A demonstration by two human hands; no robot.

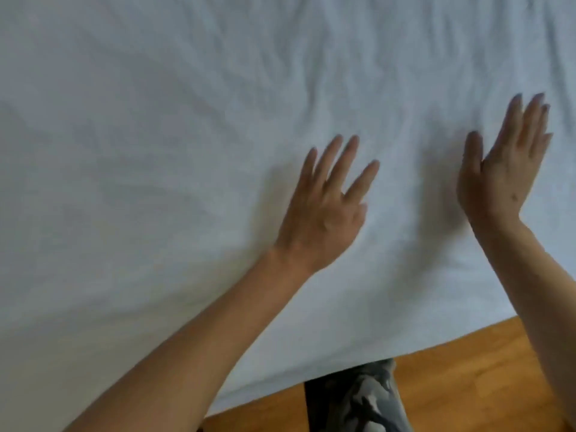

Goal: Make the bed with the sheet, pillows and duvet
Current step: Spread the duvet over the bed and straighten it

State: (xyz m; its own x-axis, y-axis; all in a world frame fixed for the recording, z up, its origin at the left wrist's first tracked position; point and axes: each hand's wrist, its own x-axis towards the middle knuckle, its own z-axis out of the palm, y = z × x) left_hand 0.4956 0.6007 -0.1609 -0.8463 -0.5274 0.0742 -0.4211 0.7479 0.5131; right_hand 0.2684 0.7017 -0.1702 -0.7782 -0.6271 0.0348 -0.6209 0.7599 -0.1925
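A white sheet (156, 135) covers the bed and fills most of the view, with soft wrinkles across it. My left hand (327, 207) lies over the sheet near the bed's near edge, fingers straight and spread, holding nothing. My right hand (505, 163) is to its right, fingers straight and together, tilted on its edge above the sheet. Whether either hand touches the cloth is unclear. No pillows or duvet are in view.
The bed's near edge (358, 366) runs diagonally across the lower right. Beyond it is a wooden floor (467, 385). My leg in grey trousers (358, 403) stands against the bed edge.
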